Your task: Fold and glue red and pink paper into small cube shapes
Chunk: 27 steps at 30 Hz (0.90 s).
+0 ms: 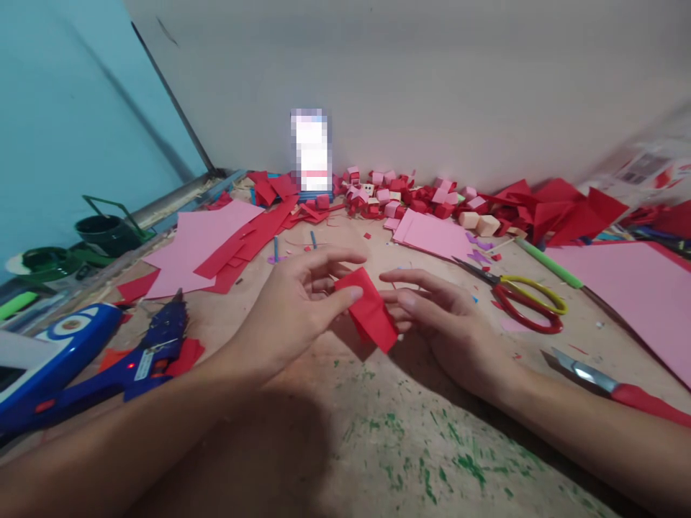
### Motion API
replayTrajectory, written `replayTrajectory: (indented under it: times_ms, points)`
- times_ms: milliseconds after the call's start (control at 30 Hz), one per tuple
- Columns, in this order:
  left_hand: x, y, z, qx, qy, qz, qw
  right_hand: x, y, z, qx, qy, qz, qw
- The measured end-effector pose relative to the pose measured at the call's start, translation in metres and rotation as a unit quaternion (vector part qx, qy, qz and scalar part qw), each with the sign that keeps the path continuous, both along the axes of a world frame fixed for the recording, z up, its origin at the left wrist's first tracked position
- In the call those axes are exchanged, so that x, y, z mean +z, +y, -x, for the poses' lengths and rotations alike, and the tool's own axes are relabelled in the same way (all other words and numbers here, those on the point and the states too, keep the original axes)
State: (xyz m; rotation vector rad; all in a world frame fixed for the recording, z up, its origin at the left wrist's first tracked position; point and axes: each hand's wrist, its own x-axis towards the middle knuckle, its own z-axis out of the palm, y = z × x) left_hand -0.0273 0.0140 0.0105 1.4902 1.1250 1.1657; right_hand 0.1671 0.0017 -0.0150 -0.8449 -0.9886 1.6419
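A small folded piece of red paper (372, 306) is held above the middle of the table. My left hand (307, 295) grips its upper left side, the thumb lying on the front face and the fingers behind. On the other side, my right hand (445, 316) has its fingertips at the paper's right edge. Its index finger is stretched out, and the thumb stays apart from the index finger. Some right fingers pass behind the paper, so whether they pinch it is hard to see.
Scissors (526, 302) and a red-handled knife (604, 381) lie to the right. A blue glue gun (156, 345) is beside my left forearm. Pink sheets (205, 241), a pink paper stack (432, 234) and small paper-covered cubes (383, 194) spread toward the wall. A lit phone (312, 151) stands behind.
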Motion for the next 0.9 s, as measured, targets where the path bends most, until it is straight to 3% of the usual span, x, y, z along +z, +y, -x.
replayTrajectory:
  times_ms: [200,467,767,900]
  points:
    - [0.0047,-0.0058,-0.0038,-0.041,-0.005,0.014,0.999,-0.0027,0.0004,-0.0031,0.056,-0.141,-0.052,0.987]
    - [0.0035,-0.0043,0.0001,-0.076,0.027,0.077,0.994,-0.0002,-0.0022,-0.0008,0.032,-0.117,-0.042,0.992]
    - [0.0005,-0.0025,-0.0012,-0.101,0.003,0.041,0.994,0.0008,-0.0009,-0.0036,0.010,-0.211,-0.065,0.975]
    - [-0.0004,-0.0028,-0.0006,-0.095,0.019,0.059,0.994,0.0020,-0.0008,-0.0039,0.008,-0.222,-0.081,0.972]
